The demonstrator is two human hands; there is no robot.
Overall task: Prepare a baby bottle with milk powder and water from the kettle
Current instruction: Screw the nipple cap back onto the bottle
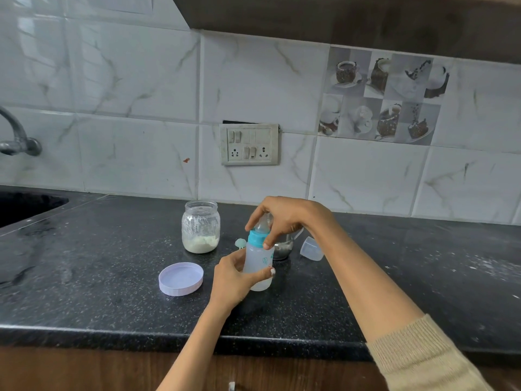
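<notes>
Head view: black speckled counter (84,277) under marble tiles (127,80); both hands' fingers (267,244) grip the baby bottle (258,263).

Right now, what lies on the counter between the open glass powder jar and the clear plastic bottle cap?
In the head view, the baby bottle held in both hands, a small pale scoop and a steel vessel lie between glass jar and clear cap.

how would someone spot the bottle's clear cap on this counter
Start at the switch plate on the tiled wall, then drop to the black counter. Right of the baby bottle lies the clear cap, tipped on its side, the only see-through dome there.
</notes>
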